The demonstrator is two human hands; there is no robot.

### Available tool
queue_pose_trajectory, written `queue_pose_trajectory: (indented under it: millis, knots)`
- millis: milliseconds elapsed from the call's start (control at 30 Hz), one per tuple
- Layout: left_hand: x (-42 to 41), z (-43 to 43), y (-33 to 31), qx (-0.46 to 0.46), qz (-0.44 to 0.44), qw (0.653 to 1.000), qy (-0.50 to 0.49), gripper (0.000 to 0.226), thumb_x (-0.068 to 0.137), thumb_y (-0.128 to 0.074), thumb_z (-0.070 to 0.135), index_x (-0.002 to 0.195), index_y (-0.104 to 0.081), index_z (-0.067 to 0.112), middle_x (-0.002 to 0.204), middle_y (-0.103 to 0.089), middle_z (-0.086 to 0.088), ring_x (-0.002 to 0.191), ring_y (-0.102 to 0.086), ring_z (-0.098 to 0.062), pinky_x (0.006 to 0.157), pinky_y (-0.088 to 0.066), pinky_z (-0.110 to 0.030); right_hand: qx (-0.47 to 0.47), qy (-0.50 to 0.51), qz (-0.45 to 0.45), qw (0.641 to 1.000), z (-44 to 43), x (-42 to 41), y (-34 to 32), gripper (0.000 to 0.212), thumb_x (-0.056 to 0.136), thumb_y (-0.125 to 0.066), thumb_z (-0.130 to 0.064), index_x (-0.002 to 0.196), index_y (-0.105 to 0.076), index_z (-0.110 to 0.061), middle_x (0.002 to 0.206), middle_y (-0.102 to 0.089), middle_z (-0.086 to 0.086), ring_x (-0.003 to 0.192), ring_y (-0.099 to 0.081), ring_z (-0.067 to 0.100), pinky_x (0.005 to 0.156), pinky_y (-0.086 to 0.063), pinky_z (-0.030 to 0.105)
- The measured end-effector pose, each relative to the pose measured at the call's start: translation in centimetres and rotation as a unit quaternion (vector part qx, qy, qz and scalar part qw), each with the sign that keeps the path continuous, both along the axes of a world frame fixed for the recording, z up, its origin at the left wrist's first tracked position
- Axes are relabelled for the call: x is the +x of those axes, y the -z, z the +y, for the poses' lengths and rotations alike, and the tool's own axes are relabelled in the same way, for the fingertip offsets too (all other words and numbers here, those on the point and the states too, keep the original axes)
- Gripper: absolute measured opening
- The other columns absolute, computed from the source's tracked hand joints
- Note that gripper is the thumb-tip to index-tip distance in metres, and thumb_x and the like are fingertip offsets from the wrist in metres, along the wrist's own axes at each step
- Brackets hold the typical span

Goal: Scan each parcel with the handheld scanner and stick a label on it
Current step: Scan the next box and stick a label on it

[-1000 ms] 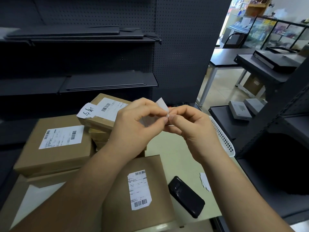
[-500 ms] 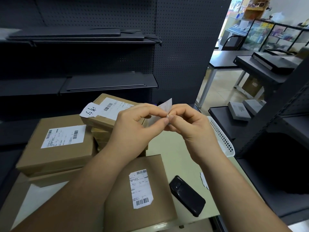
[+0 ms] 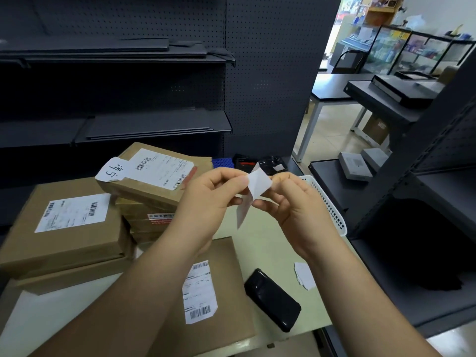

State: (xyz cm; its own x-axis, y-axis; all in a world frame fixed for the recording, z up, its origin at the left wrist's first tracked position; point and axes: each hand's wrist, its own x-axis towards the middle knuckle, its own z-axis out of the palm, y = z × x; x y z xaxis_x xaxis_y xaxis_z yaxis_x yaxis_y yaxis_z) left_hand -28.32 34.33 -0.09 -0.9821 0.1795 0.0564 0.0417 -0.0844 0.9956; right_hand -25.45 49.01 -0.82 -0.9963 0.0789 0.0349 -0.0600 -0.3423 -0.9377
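Observation:
Above the table, my left hand (image 3: 208, 202) and my right hand (image 3: 296, 204) pinch a small white label (image 3: 258, 184); its backing strip (image 3: 243, 212) hangs down between them, partly peeled off. Below my left forearm lies a brown parcel (image 3: 226, 274) with a white barcode label. The black handheld scanner (image 3: 271, 300) rests on the table to its right. More brown parcels are stacked at the left, the top one (image 3: 154, 171) carrying a handwritten tag.
A white plastic basket (image 3: 332, 210) sits at the table's right edge. Scraps of white backing paper (image 3: 304, 275) lie near the scanner. Dark shelving stands behind and to the right; black items (image 3: 260, 163) sit beyond my hands.
The label and its backing have come apart: the label now stands up between my fingertips and the strip hangs below. My hands have moved slightly apart.

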Motion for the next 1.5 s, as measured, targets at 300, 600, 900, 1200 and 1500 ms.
queue_pose_trajectory:
  millis: [300,600,900,1200,1500]
  knots:
    - [-2.1,12.0,3.7,-0.053,-0.005,0.999,-0.01,0.016,0.089,-0.069,0.012,0.079,-0.075,0.024,0.082,-0.074,0.003,0.084,-0.069,-0.015,0.088,-0.055,-0.036,0.033,0.037,-0.063,0.997,11.2,-2.0,3.1,0.012,0.089,-0.062,-0.002,0.081,-0.068,-0.009,0.083,-0.067,0.008,0.083,-0.066,0.022,0.08,-0.056,0.032]
    - [-5.5,20.2,9.9,0.052,-0.164,0.976,-0.132,0.016,0.098,-0.054,0.008,0.084,-0.06,0.012,0.074,-0.063,-0.004,0.072,-0.06,-0.014,0.072,-0.052,-0.029,-0.069,0.069,-0.236,0.967,23.0,-6.0,11.0,0.016,0.096,-0.057,-0.006,0.081,-0.057,-0.012,0.07,-0.063,0.002,0.066,-0.063,0.015,0.063,-0.056,0.023]
    - [-5.5,20.6,13.6,0.088,-0.252,0.942,-0.203,0.017,0.102,-0.047,0.009,0.088,-0.053,0.016,0.079,-0.057,-0.004,0.07,-0.06,-0.014,0.059,-0.052,-0.026,-0.054,0.166,-0.315,0.933,27.5,-9.0,19.3,0.017,0.097,-0.054,-0.001,0.081,-0.059,-0.006,0.071,-0.055,0.007,0.058,-0.054,0.015,0.056,-0.053,0.018]
    - [-3.6,16.9,14.8,0.101,-0.247,0.929,-0.257,0.016,0.102,-0.049,0.009,0.088,-0.055,0.013,0.078,-0.057,-0.005,0.065,-0.063,-0.014,0.065,-0.057,-0.027,0.121,0.055,-0.328,0.935,27.6,-11.6,21.6,0.044,0.096,-0.059,-0.006,0.14,-0.05,-0.007,0.127,-0.059,0.012,0.106,-0.063,0.025,0.094,-0.055,0.037]
    - [0.7,10.6,13.5,0.009,-0.165,0.939,-0.301,0.01,0.098,-0.056,0.013,0.09,-0.062,0.011,0.085,-0.065,-0.008,0.078,-0.063,-0.018,0.075,-0.055,-0.031,0.088,-0.08,-0.294,0.948,14.7,-5.9,15.3,0.015,0.097,-0.059,-0.025,0.104,-0.067,-0.015,0.107,-0.065,0.005,0.093,-0.061,0.022,0.078,-0.05,0.032]
